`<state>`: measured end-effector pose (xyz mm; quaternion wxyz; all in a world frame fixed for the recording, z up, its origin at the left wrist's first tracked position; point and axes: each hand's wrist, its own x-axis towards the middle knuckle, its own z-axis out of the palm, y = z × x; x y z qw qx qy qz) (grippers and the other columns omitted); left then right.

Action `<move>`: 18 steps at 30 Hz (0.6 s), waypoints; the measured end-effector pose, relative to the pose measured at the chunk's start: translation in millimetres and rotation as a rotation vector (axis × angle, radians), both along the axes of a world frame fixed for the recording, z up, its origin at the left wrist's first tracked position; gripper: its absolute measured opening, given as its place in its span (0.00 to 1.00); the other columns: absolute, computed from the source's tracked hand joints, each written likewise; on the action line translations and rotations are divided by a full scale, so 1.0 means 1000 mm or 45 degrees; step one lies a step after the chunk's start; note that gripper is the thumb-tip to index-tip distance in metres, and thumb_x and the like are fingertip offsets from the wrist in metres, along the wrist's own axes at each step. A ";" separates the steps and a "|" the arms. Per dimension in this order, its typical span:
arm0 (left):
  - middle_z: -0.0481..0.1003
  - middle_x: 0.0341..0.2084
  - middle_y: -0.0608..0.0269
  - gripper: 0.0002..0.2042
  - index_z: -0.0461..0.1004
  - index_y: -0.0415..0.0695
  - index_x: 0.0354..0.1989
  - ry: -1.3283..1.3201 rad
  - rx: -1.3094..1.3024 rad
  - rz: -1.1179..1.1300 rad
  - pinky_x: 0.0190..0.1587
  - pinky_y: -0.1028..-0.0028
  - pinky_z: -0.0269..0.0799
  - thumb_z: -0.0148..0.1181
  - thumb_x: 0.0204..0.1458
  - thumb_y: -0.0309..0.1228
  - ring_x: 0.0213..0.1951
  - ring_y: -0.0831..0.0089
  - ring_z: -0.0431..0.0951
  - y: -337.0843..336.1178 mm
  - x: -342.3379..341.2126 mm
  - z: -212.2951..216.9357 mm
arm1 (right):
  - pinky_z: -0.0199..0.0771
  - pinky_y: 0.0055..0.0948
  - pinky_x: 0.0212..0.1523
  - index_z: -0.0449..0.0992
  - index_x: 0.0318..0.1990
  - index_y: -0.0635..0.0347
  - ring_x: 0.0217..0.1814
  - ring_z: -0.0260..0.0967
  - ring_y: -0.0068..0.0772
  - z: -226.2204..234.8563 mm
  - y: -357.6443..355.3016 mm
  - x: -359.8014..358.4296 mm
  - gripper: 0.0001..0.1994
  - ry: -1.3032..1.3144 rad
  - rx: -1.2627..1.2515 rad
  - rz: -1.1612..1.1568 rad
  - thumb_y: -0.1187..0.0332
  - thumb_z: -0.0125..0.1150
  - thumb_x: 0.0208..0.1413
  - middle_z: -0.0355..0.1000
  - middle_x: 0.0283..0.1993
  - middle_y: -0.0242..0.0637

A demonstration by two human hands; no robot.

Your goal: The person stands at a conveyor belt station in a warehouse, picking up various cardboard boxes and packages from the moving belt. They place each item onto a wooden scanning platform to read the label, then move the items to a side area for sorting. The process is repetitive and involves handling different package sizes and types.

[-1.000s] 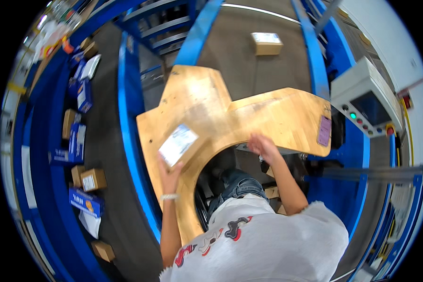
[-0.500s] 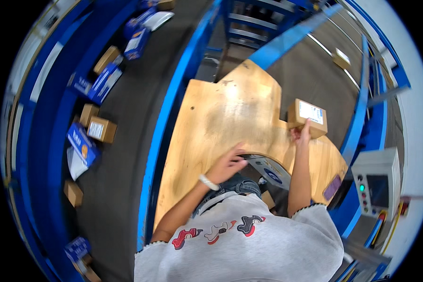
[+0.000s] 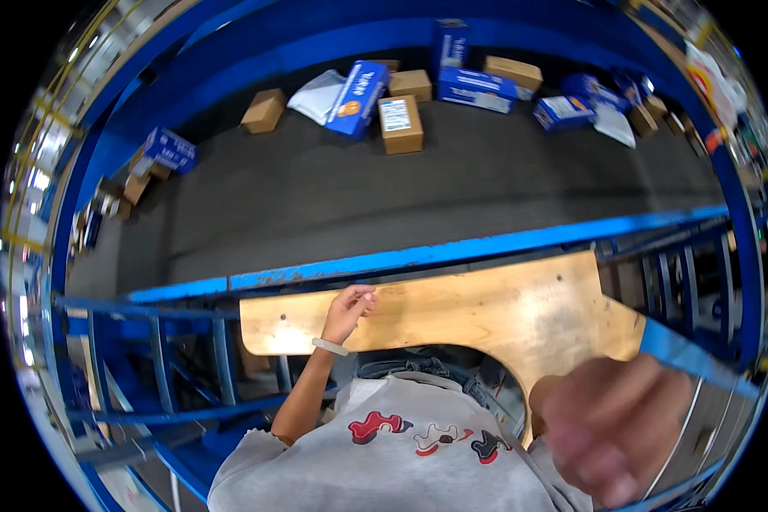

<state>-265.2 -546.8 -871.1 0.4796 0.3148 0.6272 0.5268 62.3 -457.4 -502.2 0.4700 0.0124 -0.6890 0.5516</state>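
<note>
Table [image 3: 452, 311] sits between the person and the belt [image 3: 358, 205], curved cutout facing the person. Left hand [image 3: 350, 309] is over the table's left part, near its far edge; fingers loosely curled, part open, nothing visible in the grip. Can't tell if it touches the wood. Pale wristband [image 3: 329, 346] on that wrist. Right hand [image 3: 614, 431] is up close to the camera, in front of the table's right part, motion-blurred; fingers look bent, can't tell how far open or whether it holds anything. Blue rail [image 3: 486, 247] runs along just past the table's far edge, belt beyond it. Parcels on the belt, all well beyond the table: labelled carton [image 3: 401, 126] roughly opposite the table's middle; blue box [image 3: 356, 100] tilted just left of it, overlapping a white bag [image 3: 317, 96]; plain carton [image 3: 264, 111] left of those, opposite the table's left end. Long blue box [image 3: 476, 90] lies to the labelled carton's right, upright blue box [image 3: 450, 47] behind it. Pale bag [image 3: 613, 125] is farther right, opposite the table's right end. Second rail [image 3: 683, 350] slants off the table's right end.
</note>
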 end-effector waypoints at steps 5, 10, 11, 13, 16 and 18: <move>0.81 0.42 0.61 0.13 0.77 0.40 0.54 -0.042 0.095 0.245 0.43 0.77 0.76 0.59 0.66 0.32 0.39 0.77 0.80 0.035 -0.029 0.066 | 0.84 0.28 0.45 0.80 0.38 0.67 0.45 0.76 0.42 0.042 0.075 -0.059 0.04 0.560 -0.138 0.763 0.76 0.67 0.58 0.76 0.44 0.43; 0.81 0.41 0.64 0.11 0.76 0.41 0.54 0.114 0.096 0.287 0.41 0.79 0.76 0.58 0.66 0.30 0.38 0.80 0.79 0.110 -0.127 0.125 | 0.84 0.28 0.42 0.79 0.32 0.68 0.44 0.75 0.41 0.090 0.153 -0.137 0.03 0.569 -0.254 0.792 0.80 0.69 0.54 0.77 0.39 0.42; 0.81 0.40 0.64 0.11 0.76 0.41 0.54 0.080 0.086 0.317 0.41 0.79 0.76 0.58 0.67 0.29 0.38 0.81 0.79 0.124 -0.151 0.128 | 0.84 0.27 0.42 0.78 0.30 0.67 0.44 0.75 0.40 0.089 0.169 -0.151 0.04 0.591 -0.294 0.752 0.80 0.68 0.54 0.78 0.39 0.41; 0.81 0.40 0.66 0.12 0.76 0.42 0.55 0.088 0.096 0.325 0.42 0.79 0.76 0.59 0.66 0.29 0.39 0.81 0.79 0.173 -0.200 0.131 | 0.83 0.26 0.42 0.77 0.27 0.65 0.43 0.75 0.39 0.082 0.200 -0.179 0.06 0.617 -0.356 0.649 0.80 0.66 0.55 0.78 0.38 0.40; 0.79 0.48 0.60 0.17 0.75 0.42 0.57 0.509 0.100 0.265 0.49 0.74 0.77 0.65 0.60 0.30 0.47 0.73 0.79 0.270 -0.276 0.093 | 0.82 0.25 0.42 0.76 0.25 0.64 0.42 0.75 0.38 0.064 0.250 -0.234 0.08 0.646 -0.382 0.588 0.81 0.64 0.56 0.79 0.36 0.38; 0.73 0.58 0.52 0.27 0.71 0.42 0.61 0.813 -0.018 0.229 0.57 0.65 0.75 0.71 0.54 0.36 0.57 0.61 0.75 0.313 -0.320 0.071 | 0.81 0.24 0.44 0.75 0.24 0.63 0.41 0.75 0.38 0.040 0.289 -0.275 0.10 0.642 -0.444 0.582 0.80 0.59 0.60 0.79 0.34 0.37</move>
